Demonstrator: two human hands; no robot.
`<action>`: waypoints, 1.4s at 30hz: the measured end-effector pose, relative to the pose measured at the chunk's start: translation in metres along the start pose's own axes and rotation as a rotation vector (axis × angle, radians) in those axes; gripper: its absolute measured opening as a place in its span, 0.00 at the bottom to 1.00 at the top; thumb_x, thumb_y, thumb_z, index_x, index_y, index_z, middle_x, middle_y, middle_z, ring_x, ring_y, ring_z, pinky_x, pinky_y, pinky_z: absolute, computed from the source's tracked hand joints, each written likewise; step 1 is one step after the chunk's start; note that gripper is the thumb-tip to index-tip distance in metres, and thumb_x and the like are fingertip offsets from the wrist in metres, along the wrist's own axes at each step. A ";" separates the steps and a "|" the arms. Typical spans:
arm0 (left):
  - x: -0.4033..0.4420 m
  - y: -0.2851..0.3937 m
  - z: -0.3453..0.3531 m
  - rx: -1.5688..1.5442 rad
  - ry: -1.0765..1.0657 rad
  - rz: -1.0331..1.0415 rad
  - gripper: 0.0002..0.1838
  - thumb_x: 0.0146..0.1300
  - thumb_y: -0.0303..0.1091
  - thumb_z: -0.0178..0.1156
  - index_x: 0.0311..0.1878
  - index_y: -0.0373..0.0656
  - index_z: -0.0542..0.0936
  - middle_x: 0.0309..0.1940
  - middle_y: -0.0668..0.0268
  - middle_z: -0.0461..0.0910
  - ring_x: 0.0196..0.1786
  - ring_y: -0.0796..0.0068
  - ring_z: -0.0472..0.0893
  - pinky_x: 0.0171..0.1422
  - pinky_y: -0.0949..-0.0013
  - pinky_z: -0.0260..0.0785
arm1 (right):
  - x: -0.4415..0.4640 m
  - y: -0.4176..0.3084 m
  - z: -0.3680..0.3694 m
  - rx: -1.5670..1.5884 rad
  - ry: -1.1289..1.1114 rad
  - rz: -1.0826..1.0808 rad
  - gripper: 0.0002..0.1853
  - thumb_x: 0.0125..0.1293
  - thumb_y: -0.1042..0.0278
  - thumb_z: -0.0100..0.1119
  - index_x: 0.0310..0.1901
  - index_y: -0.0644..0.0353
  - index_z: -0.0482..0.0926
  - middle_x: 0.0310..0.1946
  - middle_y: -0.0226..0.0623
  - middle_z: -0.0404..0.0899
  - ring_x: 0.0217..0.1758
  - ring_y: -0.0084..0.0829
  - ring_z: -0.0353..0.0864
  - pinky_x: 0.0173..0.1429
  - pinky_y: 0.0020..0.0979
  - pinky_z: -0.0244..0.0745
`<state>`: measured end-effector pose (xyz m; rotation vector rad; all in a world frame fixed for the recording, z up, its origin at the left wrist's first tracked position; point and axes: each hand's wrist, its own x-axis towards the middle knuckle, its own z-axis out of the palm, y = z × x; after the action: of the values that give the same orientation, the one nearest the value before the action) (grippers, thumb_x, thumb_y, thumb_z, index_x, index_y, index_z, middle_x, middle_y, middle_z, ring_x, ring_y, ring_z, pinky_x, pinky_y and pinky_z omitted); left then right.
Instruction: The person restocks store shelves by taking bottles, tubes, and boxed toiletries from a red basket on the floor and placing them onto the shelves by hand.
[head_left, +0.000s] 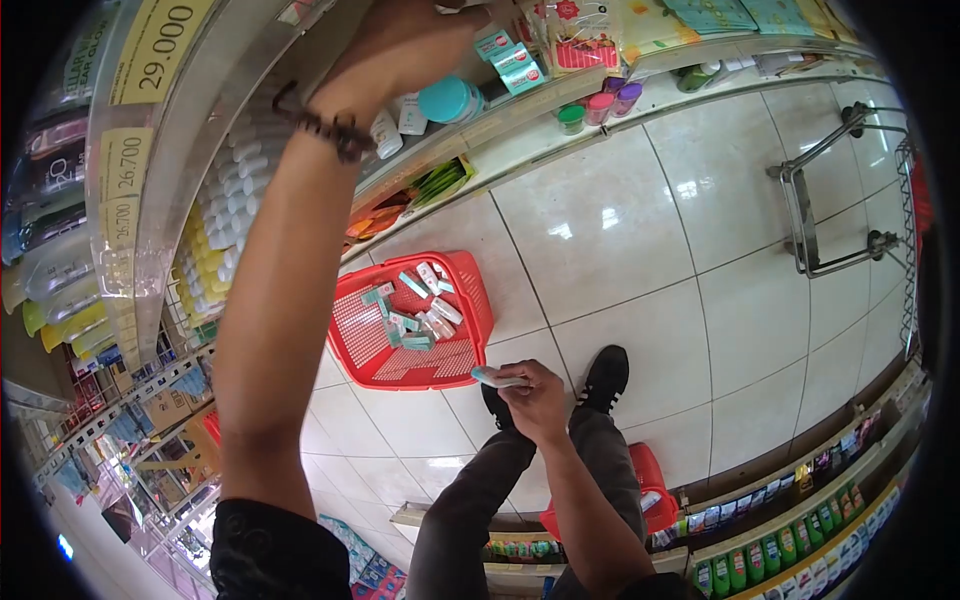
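My left hand (405, 50) reaches onto the shelf at the top, a dark bracelet around its wrist. Its fingertips are cut off or hidden at the upper edge. Close beside it are small teal-and-white boxes (515, 68) and a round turquoise tub (450, 100). Low in the middle, my right hand (537, 402) is closed around a small white-and-teal pack (497, 378), whose exact kind I cannot make out. The pack is near the rim of a red plastic basket (470, 300) on the floor, which holds several small boxes and white bottles.
Price tags (160, 50) line the shelf edge at left. Colored-lid jars (600, 106) stand on the lower shelf. A metal trolley frame (800, 215) is at right. Another red basket (650, 490) sits behind my legs, close to shelves of green bottles (770, 550).
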<state>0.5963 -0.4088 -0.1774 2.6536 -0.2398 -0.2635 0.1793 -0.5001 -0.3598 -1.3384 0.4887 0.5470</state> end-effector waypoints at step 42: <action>-0.418 -0.102 0.148 -1.156 -0.210 -0.600 0.19 0.72 0.24 0.64 0.65 0.35 0.78 0.48 0.59 0.87 0.47 0.72 0.88 0.53 0.70 0.81 | -0.041 0.015 -0.010 0.589 0.001 -0.173 0.17 0.51 0.99 0.64 0.36 0.64 0.86 0.60 0.55 0.80 0.62 0.40 0.84 0.64 0.36 0.84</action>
<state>0.1721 -0.2939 -0.2935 1.4768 0.5167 -0.6341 0.1379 -0.5115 -0.3472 -0.8053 0.4812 0.2292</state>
